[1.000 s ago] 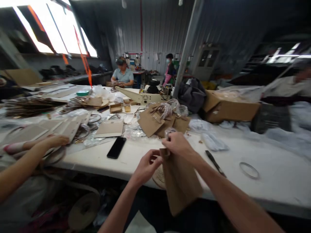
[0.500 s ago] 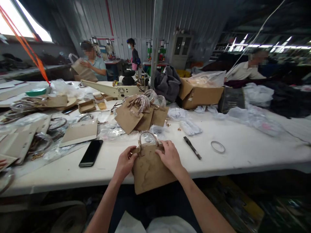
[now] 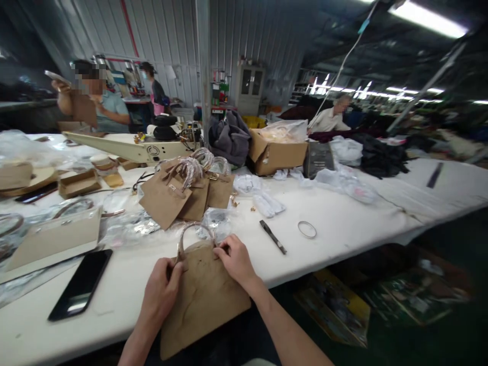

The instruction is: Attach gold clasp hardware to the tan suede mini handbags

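A brown bag panel (image 3: 206,300) with a looped, plastic-wrapped handle (image 3: 196,229) hangs partly over the table's near edge. My left hand (image 3: 162,287) pinches its upper left corner by the foot of the handle. On the upper right, my right hand (image 3: 234,256) grips the top edge near the handle's other end. Both hands are closed, with some fingers hidden behind the panel. Just beyond lies a pile of similar brown panels (image 3: 163,203) with wrapped handles. To the right are a dark, narrow metal-tipped tool (image 3: 273,237) and a thin ring (image 3: 307,229).
A black phone (image 3: 82,284) lies at the left on the white table (image 3: 335,223). Behind stand a cream machine part (image 3: 152,150), a cardboard box (image 3: 280,157) and grey cloth (image 3: 229,137). Plastic bags (image 3: 267,201) lie about. A co-worker (image 3: 112,109) sits across the table.
The view has swung right, so the table's things appear further left. Both hands keep hold of the bag panel, now lower and more tilted in view. The co-worker across has lifted an arm.
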The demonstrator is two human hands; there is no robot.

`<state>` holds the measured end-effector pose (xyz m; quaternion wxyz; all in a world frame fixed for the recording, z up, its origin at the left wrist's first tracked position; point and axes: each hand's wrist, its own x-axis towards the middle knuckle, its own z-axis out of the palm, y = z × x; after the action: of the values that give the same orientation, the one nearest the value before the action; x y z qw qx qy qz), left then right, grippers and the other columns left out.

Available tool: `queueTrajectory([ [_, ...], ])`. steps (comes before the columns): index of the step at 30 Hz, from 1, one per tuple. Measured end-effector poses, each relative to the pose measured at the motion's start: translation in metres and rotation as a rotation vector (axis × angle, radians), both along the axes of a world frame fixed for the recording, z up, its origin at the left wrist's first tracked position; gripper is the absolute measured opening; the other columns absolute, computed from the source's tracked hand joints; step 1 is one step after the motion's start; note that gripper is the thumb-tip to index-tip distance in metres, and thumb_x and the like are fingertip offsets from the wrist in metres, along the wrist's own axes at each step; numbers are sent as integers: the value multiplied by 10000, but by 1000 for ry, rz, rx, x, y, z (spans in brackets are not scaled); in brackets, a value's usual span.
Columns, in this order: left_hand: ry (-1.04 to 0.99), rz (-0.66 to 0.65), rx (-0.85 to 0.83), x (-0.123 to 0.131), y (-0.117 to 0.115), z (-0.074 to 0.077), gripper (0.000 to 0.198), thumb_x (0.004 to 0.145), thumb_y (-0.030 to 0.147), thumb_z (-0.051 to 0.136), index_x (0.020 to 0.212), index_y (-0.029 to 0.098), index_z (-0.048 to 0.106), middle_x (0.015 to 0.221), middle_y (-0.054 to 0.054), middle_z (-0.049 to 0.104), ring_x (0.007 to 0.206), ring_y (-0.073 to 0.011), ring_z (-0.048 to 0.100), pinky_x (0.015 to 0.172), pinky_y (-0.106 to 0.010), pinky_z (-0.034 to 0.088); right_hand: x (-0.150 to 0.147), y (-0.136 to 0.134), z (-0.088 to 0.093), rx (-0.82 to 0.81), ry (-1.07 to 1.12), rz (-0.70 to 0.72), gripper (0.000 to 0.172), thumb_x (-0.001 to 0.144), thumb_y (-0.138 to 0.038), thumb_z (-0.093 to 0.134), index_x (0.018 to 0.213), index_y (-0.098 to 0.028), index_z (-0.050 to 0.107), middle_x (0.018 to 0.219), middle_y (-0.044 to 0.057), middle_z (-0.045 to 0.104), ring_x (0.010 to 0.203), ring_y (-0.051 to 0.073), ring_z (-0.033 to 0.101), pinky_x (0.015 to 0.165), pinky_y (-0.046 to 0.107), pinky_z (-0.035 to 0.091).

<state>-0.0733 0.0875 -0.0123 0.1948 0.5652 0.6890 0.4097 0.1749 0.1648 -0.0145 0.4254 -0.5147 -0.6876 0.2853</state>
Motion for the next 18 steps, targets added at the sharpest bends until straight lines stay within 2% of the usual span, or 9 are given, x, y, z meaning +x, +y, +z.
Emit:
queueTrajectory([
  [4,24,-88,-58,-7,8,-9,415,1033,657,494,1010,254,591,964,-42,687,934,-314,656,824,-403,493,-1,4,-6,1,45,-51,194,913,-180,823,821,-213,655,901,5,652,847,195,637,765,310,474],
  [8,60,-70,-122,-10,14,-9,533,906,770,633,1023,251,597,877,-32,669,848,-329,640,752,-403,487,-3,4,-7,1,63,-65,200,929,-186,804,835,-218,630,893,5,644,861,206,635,785,324,468],
  [13,-189,-23,-42,-8,9,4,541,1017,745,435,889,246,601,892,-36,675,901,-303,633,806,-377,508,-6,1,-8,20,38,-74,192,937,-178,787,857,-222,618,941,15,641,898,217,633,807,336,472],
  [15,-177,-43,-30,-8,6,7,539,982,770,507,885,248,599,862,-23,659,854,-288,623,765,-358,508,-6,2,-8,28,23,-79,191,940,-172,777,856,-223,612,945,17,640,894,218,635,806,339,475],
  [18,-88,-111,-31,-8,5,6,540,851,773,728,912,246,626,896,-18,671,841,-278,632,755,-344,520,-5,3,-7,35,1,-56,197,936,-188,788,852,-224,614,932,15,640,888,222,641,801,340,478],
])
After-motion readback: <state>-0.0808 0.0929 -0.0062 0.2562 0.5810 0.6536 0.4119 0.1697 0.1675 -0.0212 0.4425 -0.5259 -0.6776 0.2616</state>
